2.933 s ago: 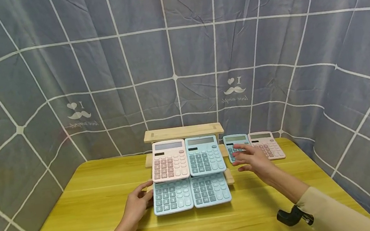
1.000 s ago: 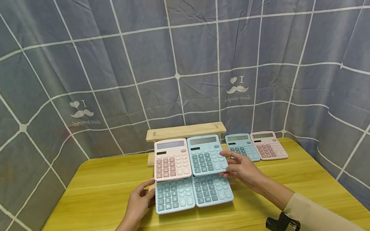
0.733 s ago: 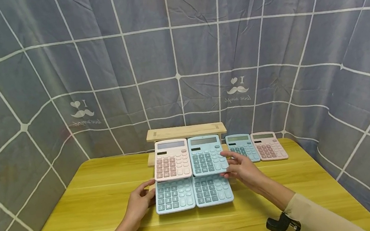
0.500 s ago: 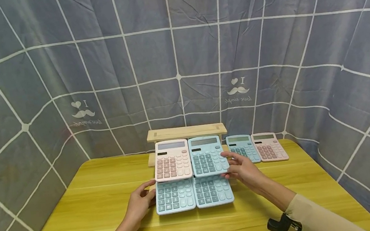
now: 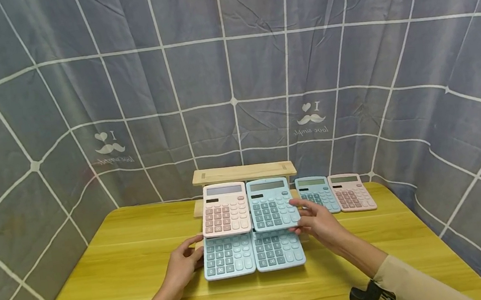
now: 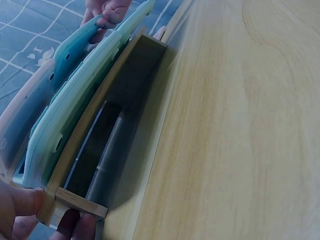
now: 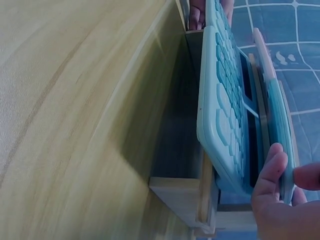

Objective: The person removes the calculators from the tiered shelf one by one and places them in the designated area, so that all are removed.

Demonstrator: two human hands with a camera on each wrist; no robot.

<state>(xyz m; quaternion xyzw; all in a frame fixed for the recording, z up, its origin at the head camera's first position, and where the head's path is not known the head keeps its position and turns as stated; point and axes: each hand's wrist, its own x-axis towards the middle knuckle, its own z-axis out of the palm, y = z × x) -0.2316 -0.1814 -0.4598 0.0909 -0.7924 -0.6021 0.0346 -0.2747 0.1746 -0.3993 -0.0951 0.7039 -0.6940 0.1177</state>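
Note:
On a wooden display rack, a pink calculator and a blue calculator lean side by side on the upper level. Below them lean two more light blue calculators, the left one and the right one, their tops hidden behind the upper pair. My right hand pinches the upper blue calculator at its lower right edge, thumb on one face and fingers on the other in the right wrist view. With thumb and fingers, my left hand grips the rack's front left end.
Right of the rack, a blue calculator and a pink calculator stand near the back of the yellow wooden table. A grey checked curtain hangs behind and on both sides.
My right hand has moved left from before the far-right calculators to the upper blue calculator and pinches it. That calculator's lower end has shifted slightly right. My left hand has stayed at the rack.

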